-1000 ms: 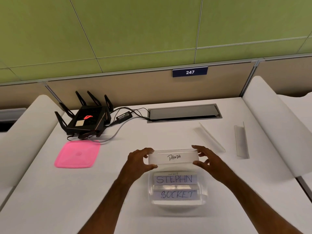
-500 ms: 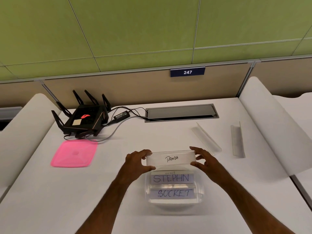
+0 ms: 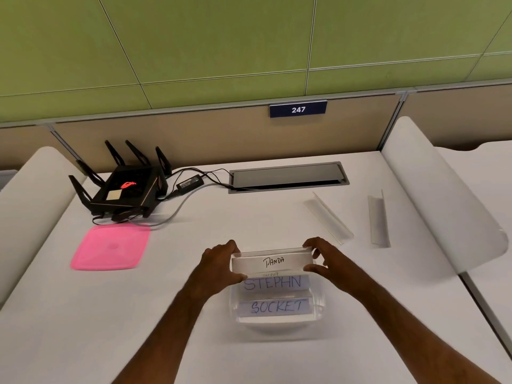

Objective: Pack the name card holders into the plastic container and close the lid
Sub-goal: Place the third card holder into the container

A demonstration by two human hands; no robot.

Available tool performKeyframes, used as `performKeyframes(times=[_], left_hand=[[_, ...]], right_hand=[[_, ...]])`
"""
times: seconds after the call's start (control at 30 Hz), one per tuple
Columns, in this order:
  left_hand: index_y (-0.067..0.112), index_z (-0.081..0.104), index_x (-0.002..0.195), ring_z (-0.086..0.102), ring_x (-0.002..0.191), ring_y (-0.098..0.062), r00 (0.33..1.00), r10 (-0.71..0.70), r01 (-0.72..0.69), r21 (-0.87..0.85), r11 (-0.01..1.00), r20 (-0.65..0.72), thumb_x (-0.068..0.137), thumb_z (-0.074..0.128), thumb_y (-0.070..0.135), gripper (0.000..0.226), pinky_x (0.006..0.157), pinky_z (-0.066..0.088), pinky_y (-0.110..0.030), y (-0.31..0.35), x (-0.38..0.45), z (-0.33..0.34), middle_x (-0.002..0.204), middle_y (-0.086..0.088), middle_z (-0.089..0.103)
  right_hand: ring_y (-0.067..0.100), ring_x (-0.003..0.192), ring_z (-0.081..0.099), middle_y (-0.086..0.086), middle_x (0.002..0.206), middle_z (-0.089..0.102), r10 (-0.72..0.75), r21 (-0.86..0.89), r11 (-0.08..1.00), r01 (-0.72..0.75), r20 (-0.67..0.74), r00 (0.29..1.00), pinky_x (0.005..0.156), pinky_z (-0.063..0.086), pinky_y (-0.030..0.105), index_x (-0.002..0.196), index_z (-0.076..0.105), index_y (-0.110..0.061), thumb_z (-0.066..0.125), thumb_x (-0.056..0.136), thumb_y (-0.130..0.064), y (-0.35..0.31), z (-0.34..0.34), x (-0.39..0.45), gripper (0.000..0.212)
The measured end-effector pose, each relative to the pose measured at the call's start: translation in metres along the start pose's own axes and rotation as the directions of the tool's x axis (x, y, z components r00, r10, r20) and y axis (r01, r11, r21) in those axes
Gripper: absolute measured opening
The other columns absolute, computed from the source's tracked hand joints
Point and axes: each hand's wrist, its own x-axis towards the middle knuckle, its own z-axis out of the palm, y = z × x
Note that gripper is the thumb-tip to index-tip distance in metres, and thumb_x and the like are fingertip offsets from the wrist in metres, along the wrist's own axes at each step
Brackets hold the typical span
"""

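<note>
A clear plastic container [image 3: 277, 325] stands on the white desk in front of me. Inside it lie holders labelled STEPHN [image 3: 273, 284] and SOCKET [image 3: 277, 306]. Both hands grip a third clear holder marked PANDA [image 3: 273, 261] at the container's far rim: my left hand [image 3: 219, 263] on its left end, my right hand [image 3: 322, 259] on its right end. Two empty clear holders lie on the desk to the right, one slanted [image 3: 328, 217], one near the desk edge [image 3: 377, 218]. The pink lid [image 3: 110, 246] lies flat at the left.
A black router [image 3: 124, 187] with antennas, its power adapter [image 3: 189, 182] and cables sit at the back left. A grey cable hatch [image 3: 288, 177] is set in the desk's back. Curved white dividers rise at the left [image 3: 30, 189] and right [image 3: 432, 195].
The PANDA holder and both hands have sunk slightly toward the container's far rim. The view has shifted a little to the right.
</note>
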Motion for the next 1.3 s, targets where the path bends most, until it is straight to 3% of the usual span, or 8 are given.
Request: performKeyframes(times=[0.17,0.3,0.4,0.57,0.83,0.93,1.03,1.3], left_hand=[[0.032,0.041,0.088,0.051,0.088,-0.017,0.997,0.079,-0.078,0.031,0.996,-0.016,0.057,0.09,0.054,0.062,0.072,0.039,-0.029,0.003,-0.004,0.005,0.098,0.012,0.064],[0.027,0.047,0.089,0.043,0.08,-0.013,0.986,0.156,-0.149,0.108,0.983,-0.058,0.055,0.092,0.052,0.061,0.075,0.032,-0.029,0.004,-0.006,0.016,0.092,0.011,0.062],[0.022,0.051,0.087,0.051,0.073,-0.016,0.971,0.225,-0.212,0.155,0.965,-0.078,0.057,0.091,0.051,0.057,0.076,0.038,-0.033,0.002,-0.007,0.023,0.085,0.011,0.064],[0.021,0.063,0.085,0.052,0.076,-0.018,0.968,0.234,-0.217,0.167,0.962,-0.093,0.063,0.089,0.051,0.046,0.075,0.038,-0.034,-0.006,-0.005,0.033,0.079,0.01,0.06],[0.023,0.071,0.089,0.057,0.087,-0.018,0.969,0.241,-0.22,0.274,0.936,-0.045,0.074,0.082,0.049,0.032,0.079,0.033,-0.034,-0.006,0.0,0.036,0.088,0.012,0.072],[0.024,0.073,0.091,0.059,0.09,-0.017,0.976,0.215,-0.2,0.324,0.925,-0.013,0.077,0.08,0.049,0.03,0.081,0.032,-0.034,-0.005,0.002,0.038,0.089,0.01,0.074],[0.025,0.075,0.091,0.06,0.093,-0.016,0.981,0.192,-0.181,0.372,0.911,0.007,0.077,0.08,0.049,0.028,0.084,0.027,-0.035,-0.002,0.003,0.041,0.087,0.009,0.075],[0.031,0.076,0.099,0.057,0.097,-0.017,0.989,0.137,-0.149,0.456,0.878,0.058,0.081,0.073,0.055,0.03,0.089,0.025,-0.033,-0.002,0.009,0.046,0.094,0.006,0.07]], right_hand=[[-0.004,0.109,0.049,-0.033,0.119,0.05,-0.023,-0.094,0.995,0.026,0.03,0.999,0.085,0.041,0.011,0.13,0.038,-0.058,0.066,0.085,-0.06,0.004,0.0,-0.003,0.053],[-0.003,0.098,0.044,-0.02,0.118,0.055,-0.092,-0.28,0.955,0.096,0.027,0.995,0.088,0.036,0.027,0.125,0.05,-0.042,0.068,0.086,-0.057,0.012,0.003,-0.003,0.046],[0.001,0.1,0.043,-0.019,0.116,0.055,-0.11,-0.371,0.922,0.108,0.014,0.994,0.086,0.029,0.031,0.121,0.05,-0.041,0.071,0.085,-0.053,0.016,0.005,-0.006,0.043],[0.015,0.105,0.054,-0.015,0.114,0.06,-0.094,-0.458,0.884,0.088,0.011,0.996,0.084,0.026,0.034,0.119,0.061,-0.033,0.075,0.083,-0.049,0.009,0.005,-0.008,0.042],[0.013,0.122,0.051,-0.018,0.121,0.062,0.011,-0.626,0.78,0.009,0.029,1.0,0.105,0.023,0.041,0.126,0.064,-0.035,0.063,0.094,-0.048,-0.012,0.009,-0.01,0.035],[0.017,0.116,0.058,-0.016,0.109,0.068,-0.016,-0.671,0.741,0.014,0.003,1.0,0.106,0.026,0.047,0.115,0.072,-0.034,0.073,0.088,-0.041,-0.016,0.015,-0.011,0.028],[0.021,0.097,0.069,-0.013,0.086,0.071,-0.083,-0.726,0.687,0.044,-0.018,0.996,0.096,0.044,0.058,0.087,0.079,-0.029,0.095,0.061,-0.029,-0.016,0.02,-0.011,0.03],[0.029,0.1,0.072,-0.008,0.078,0.075,0.006,-0.747,0.664,0.02,0.032,0.999,0.096,0.043,0.067,0.076,0.079,-0.025,0.099,0.052,-0.022,-0.016,0.028,-0.006,0.031]])
